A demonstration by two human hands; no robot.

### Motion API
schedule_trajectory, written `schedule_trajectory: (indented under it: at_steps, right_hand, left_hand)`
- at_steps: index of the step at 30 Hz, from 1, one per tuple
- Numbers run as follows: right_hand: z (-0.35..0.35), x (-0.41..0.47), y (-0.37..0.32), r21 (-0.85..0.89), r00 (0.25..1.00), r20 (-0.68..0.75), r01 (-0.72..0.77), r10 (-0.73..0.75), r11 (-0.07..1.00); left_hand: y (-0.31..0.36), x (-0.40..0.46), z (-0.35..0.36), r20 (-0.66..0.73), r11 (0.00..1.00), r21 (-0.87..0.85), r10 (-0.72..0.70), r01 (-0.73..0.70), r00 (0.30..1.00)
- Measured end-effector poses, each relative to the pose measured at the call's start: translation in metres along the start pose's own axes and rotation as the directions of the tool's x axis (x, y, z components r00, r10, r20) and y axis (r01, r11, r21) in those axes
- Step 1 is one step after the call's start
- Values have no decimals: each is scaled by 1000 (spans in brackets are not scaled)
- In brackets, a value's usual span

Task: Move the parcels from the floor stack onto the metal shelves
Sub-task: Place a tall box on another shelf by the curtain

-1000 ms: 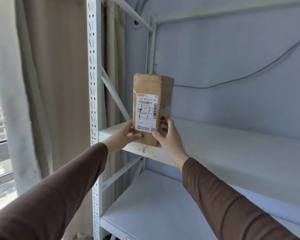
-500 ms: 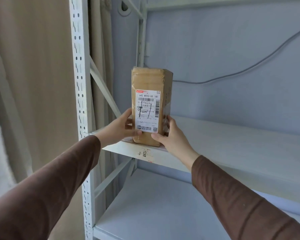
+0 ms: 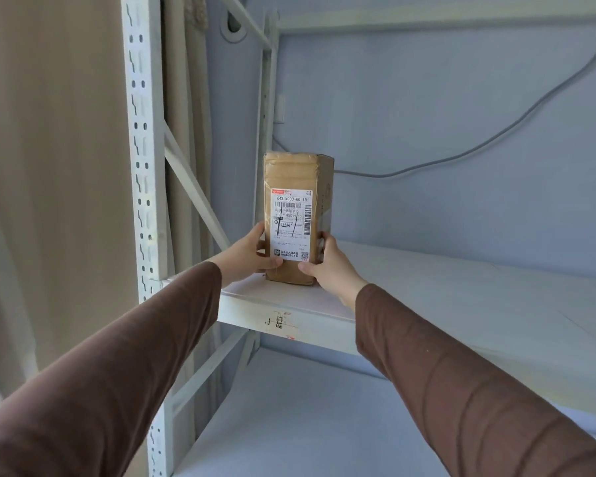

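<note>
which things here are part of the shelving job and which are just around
Job: parcel, standing upright on the shelf; left hand and right hand gripping its sides.
Just around: curtain, cable on the wall, lower shelf.

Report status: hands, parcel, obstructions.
Left hand and right hand grip the cardboard parcel low on its sides. Parcel upright on the metal shelf, near its left end. Nothing in the way.
</note>
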State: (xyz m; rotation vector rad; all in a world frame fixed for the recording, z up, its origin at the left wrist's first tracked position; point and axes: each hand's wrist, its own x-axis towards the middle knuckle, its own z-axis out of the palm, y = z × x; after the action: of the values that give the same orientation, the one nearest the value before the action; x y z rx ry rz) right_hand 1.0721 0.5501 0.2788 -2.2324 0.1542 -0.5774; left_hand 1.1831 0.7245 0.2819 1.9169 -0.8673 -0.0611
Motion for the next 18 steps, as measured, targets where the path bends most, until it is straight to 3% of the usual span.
schedule_trajectory:
  at_steps: [18]
  right_hand:
    - [2,-7,-3,-47,998,-25,-52,51,998]
  left_hand:
    - [-1,-5,1,-20,998,16,-55,56,998]
